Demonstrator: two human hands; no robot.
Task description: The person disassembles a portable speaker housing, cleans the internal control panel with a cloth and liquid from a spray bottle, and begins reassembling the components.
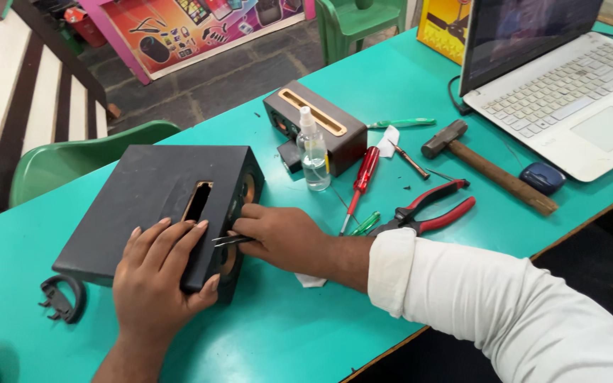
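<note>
- Speaker cabinet (pixel 147 206), black and box-shaped, lies on the teal desk (pixel 420 85) at its near left, with a narrow rectangular slot in the upward face and round driver openings on the side facing right.
- Left hand (pixel 159 278) lies flat on the cabinet's near right corner, fingers spread over the top and thumb wrapped down over the edge; it presses on the cabinet and grasps nothing else.
- Right hand (pixel 279 237) is closed in a pinch on metal tweezers (pixel 230 240), whose tips point left at the driver side of the cabinet, just beside the left hand's fingertips.
- Small wooden-topped speaker (pixel 317 126) stands behind the cabinet, apart from it.
- Clear spray bottle (pixel 313 151) stands upright, touching or just in front of the small speaker.
- Red-handled screwdriver (pixel 361 183), green screwdriver (pixel 365 224) and red-and-black pliers (pixel 431 209) lie to the right of the right hand.
- Hammer (pixel 487 167) with a wooden handle lies between the pliers and the white laptop (pixel 569 92).
- Blue mouse (pixel 543 177) sits just beside the hammer handle.
- Black plastic handle part (pixel 62 298) lies on the desk left of the cabinet.
</note>
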